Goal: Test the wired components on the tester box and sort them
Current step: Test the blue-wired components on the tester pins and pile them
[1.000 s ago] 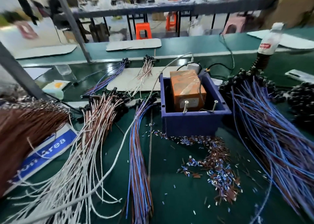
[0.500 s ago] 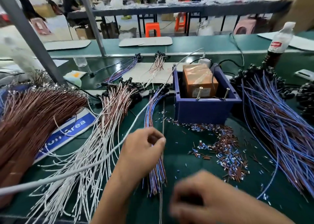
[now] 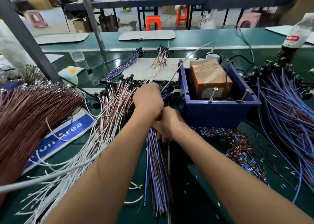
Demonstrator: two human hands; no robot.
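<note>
A bundle of blue-and-brown wired components (image 3: 158,176) lies down the middle of the green bench. My left hand (image 3: 147,99) is curled over its far end, near the black heads. Just behind it my right hand (image 3: 167,123) grips the same bundle's wires. The tester, an orange box (image 3: 209,78) with two metal probes, sits in a dark blue bin (image 3: 219,112) right of my hands. A white-and-brown wire pile (image 3: 108,115) lies left of the bundle, and a large blue-wire pile (image 3: 288,111) lies to the right.
A thick brown wire heap (image 3: 28,118) covers the left over a blue "Area" sign (image 3: 68,130). Cut insulation bits (image 3: 241,147) litter the bench in front of the bin. A cola bottle (image 3: 295,38) stands far right. A grey cable (image 3: 51,176) crosses the left foreground.
Both arms have come into view and reached forward. My left hand moved up to the bundle's far end, and my right hand moved up from the near edge and closed on the wires.
</note>
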